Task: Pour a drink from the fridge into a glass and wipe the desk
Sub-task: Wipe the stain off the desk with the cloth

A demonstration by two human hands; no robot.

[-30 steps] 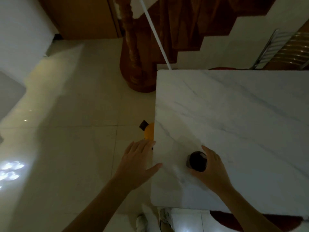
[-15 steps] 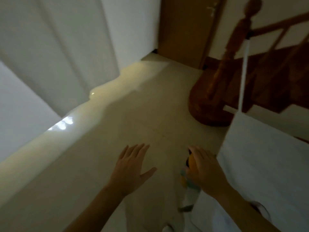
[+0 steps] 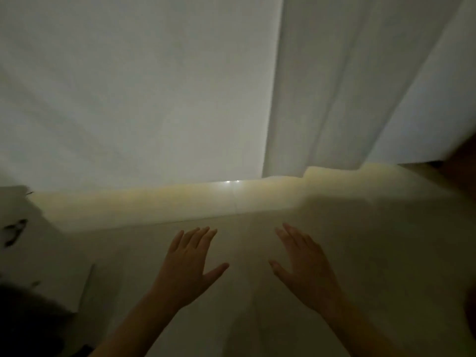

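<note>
My left hand (image 3: 189, 264) and my right hand (image 3: 304, 266) are both held out in front of me over the pale tiled floor (image 3: 373, 253), palms down, fingers spread, with nothing in them. The room is dim. No bottle, glass, fridge or table shows in the head view at this moment.
A white wall (image 3: 141, 86) fills the upper left. White curtains (image 3: 347, 86) hang to the floor on the right. A pale object with dark marks (image 3: 23, 243) sits at the left edge. A dark shape (image 3: 25, 325) lies at the bottom left.
The view has swung left, away from the marble table and the staircase, to the wall and curtains. My right hand has come off the dark-capped bottle and now is empty and spread.
</note>
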